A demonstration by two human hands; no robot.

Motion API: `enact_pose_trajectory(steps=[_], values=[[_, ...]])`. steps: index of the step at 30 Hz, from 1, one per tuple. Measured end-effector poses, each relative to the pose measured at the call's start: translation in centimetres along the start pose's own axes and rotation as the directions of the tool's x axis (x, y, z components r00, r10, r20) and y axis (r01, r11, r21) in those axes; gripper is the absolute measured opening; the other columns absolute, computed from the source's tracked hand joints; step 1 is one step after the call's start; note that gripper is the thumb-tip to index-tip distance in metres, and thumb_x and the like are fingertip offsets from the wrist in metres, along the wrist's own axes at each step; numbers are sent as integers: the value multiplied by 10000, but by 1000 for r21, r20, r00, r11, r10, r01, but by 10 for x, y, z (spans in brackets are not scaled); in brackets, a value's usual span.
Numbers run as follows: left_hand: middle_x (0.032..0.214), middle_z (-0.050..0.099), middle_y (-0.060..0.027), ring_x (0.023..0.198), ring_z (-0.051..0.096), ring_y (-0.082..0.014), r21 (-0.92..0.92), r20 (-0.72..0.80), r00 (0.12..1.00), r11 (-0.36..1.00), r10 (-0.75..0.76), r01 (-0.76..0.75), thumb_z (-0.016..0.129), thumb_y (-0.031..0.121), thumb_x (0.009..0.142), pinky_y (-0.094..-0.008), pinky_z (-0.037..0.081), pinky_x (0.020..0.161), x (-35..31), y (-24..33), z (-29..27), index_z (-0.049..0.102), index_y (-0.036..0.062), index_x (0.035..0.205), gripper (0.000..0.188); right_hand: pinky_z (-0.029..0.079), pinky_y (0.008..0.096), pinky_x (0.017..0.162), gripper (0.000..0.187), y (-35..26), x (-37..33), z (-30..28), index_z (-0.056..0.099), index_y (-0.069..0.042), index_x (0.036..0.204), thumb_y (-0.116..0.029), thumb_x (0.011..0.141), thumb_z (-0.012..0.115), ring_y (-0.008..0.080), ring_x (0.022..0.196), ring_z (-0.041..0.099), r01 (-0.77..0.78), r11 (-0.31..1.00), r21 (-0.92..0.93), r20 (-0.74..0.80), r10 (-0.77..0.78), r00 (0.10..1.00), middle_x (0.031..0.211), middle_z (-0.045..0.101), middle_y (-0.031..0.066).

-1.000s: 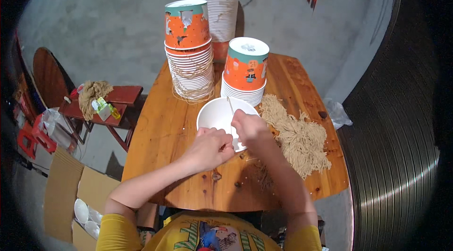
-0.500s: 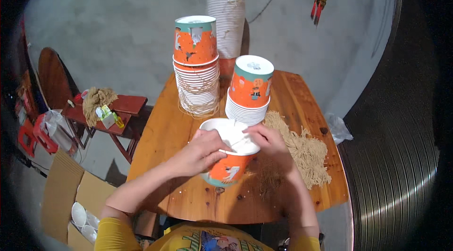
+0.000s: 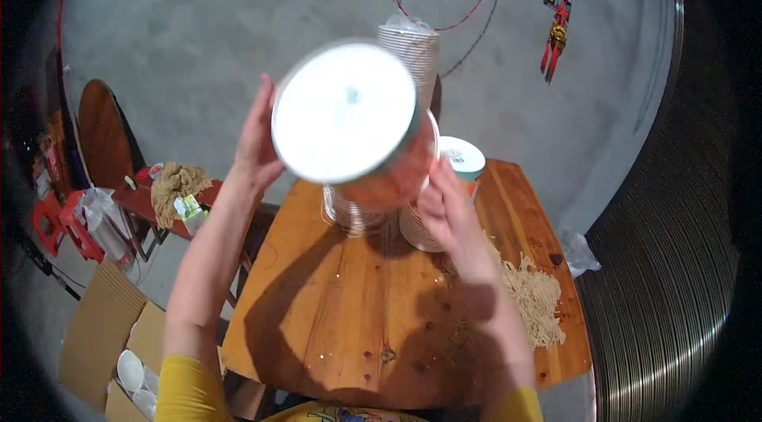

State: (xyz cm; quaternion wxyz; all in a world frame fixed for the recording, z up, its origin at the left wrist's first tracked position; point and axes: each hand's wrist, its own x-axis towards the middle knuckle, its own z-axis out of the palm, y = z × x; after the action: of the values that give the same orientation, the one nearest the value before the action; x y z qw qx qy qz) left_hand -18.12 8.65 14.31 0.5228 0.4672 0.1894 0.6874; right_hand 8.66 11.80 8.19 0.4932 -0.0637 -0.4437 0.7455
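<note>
A large paper bucket (image 3: 345,113), orange with a green band, is held up bottom-out in front of me, slightly smeared by motion. My left hand (image 3: 258,140) grips its left side, with the fingers partly hidden behind it. On the right, my right hand (image 3: 448,204) holds it near the rim. Behind and below the bucket stands a stack of nested buckets (image 3: 353,212) with thin strings hanging round the rims; its upper part is covered from view. Another upside-down bucket stack (image 3: 464,156) stands to the right, partly behind my right hand.
A tall white bucket stack (image 3: 409,49) rises at the back of the wooden table (image 3: 317,327). Cut beige strings (image 3: 532,299) lie along the right side. To the left are a red bench (image 3: 139,204) with a string bundle, red stools (image 3: 75,224) and an open cardboard box (image 3: 99,315).
Both hands have lifted the bucket off the near table and turned it upside down, moving it up and away toward the left stack. The view has tilted upward.
</note>
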Motion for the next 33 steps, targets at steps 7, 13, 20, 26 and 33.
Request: enact_pose_trajectory(steps=[7, 13, 20, 26, 33], values=[[1419, 349, -139, 1225, 394, -228, 566, 239, 842, 635, 485, -526, 643, 515, 823, -395, 310, 1056, 90, 36, 8, 83, 193, 1494, 931, 342, 110, 409, 73, -15, 159, 12, 605, -94, 911, -130, 874, 657, 9, 510, 424, 83, 948, 308, -171, -31, 985, 686, 513, -36], [1436, 310, -180, 1278, 368, -272, 685, 236, 873, 565, 426, -461, 740, 375, 780, -396, 333, 1047, 140, -2, -16, 122, 125, 1483, 969, 507, 136, 475, 139, 16, 176, -38, 568, -17, 921, -145, 899, 619, 83, 598, 591, 41, 954, 296, -251, 36, 967, 827, 615, 56], [1372, 342, -216, 1297, 352, -326, 765, 204, 899, 510, 388, -394, 703, 453, 782, -414, 334, 1054, 138, -47, -40, 168, 142, 1475, 929, 501, 250, 706, 202, -1, 97, -77, 576, 10, 1011, -174, 931, 546, 147, 796, 627, 10, 544, -839, -157, -260, 953, 882, 654, 81], [1357, 353, -233, 1264, 395, -360, 843, 129, 890, 425, 437, -331, 707, 446, 767, -427, 345, 1052, 136, -61, -62, 162, 175, 1482, 939, 457, 396, 845, 245, -40, 47, -86, 614, -21, 990, -219, 844, 606, 312, 961, 580, 77, -251, -965, 183, -432, 883, 991, 628, 146], [1348, 368, -226, 1286, 357, -334, 860, 222, 894, 354, 388, -367, 707, 356, 780, -421, 327, 1053, 105, -95, -69, 199, 95, 1466, 893, 446, 404, 789, 170, -43, 27, -92, 579, -23, 882, -119, 774, 669, 326, 901, 540, 102, -353, -930, 220, -314, 924, 899, 563, 135]])
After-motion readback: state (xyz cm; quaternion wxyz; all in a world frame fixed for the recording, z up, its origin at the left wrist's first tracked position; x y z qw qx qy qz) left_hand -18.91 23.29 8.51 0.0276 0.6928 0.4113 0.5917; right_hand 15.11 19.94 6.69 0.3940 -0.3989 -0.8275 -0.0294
